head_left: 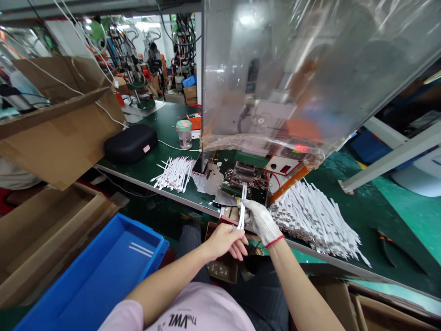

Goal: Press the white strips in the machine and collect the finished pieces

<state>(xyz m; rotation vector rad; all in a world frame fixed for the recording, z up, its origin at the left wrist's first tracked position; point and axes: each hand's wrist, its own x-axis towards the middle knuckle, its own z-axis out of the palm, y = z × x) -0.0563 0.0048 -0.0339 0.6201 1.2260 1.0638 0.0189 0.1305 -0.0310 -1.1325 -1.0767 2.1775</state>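
Observation:
My bare left hand [224,241] pinches the lower ends of a pair of white flat strips [243,205] between thumb and finger, its other fingers loosely curled. My right hand [261,220], in a white glove with a red cuff edge, closes on the same strips higher up. Their far ends reach the front of a small metal press block [244,172] under the machine. A large heap of similar white strips [315,223] lies right of my gloved hand. To the left on the bench is a smaller bundle of white strips [175,174].
Clear plastic sheeting [303,69] hangs over the machine. Pliers [387,246] rest at the right. Left of the machine are a lidded cup [185,134] and a black case [131,142]. A blue bin [99,271] with two strips and cardboard boxes [58,234] stand below left.

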